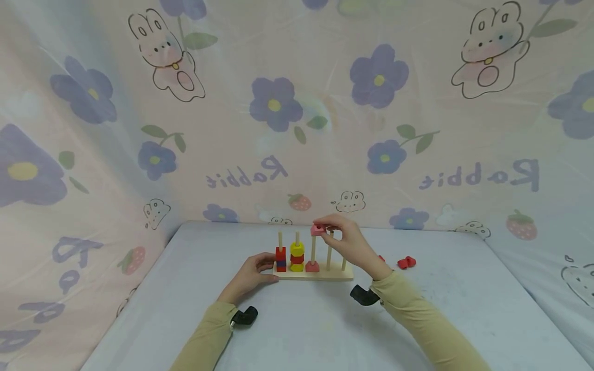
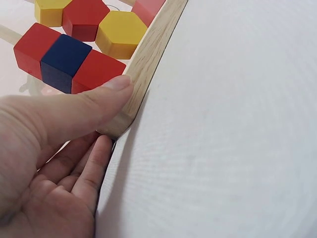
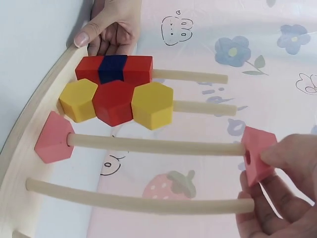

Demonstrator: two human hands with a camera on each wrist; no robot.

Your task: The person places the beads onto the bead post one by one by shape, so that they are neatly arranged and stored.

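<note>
A wooden peg stand (image 1: 315,276) with several upright pegs stands on the table. My left hand (image 1: 251,275) grips its left end, with the thumb (image 2: 106,99) along the edge and the fingers bent behind. My right hand (image 1: 348,242) pinches a pink block (image 3: 258,154) with a hole in it, at the tip of the third peg (image 3: 158,145). Whether the tip has entered the hole, I cannot tell. Another pink block (image 3: 53,138) sits at that peg's foot. Red and blue square blocks (image 2: 67,59) fill the first peg; yellow and red hexagonal blocks (image 3: 116,103) fill the second.
Small red pieces (image 1: 407,263) lie on the table (image 1: 306,330) to the right of the stand. Another red bit (image 1: 381,258) shows partly behind my right wrist. A patterned cloth (image 1: 325,144) hangs behind the table. The fourth peg (image 3: 138,201) is bare.
</note>
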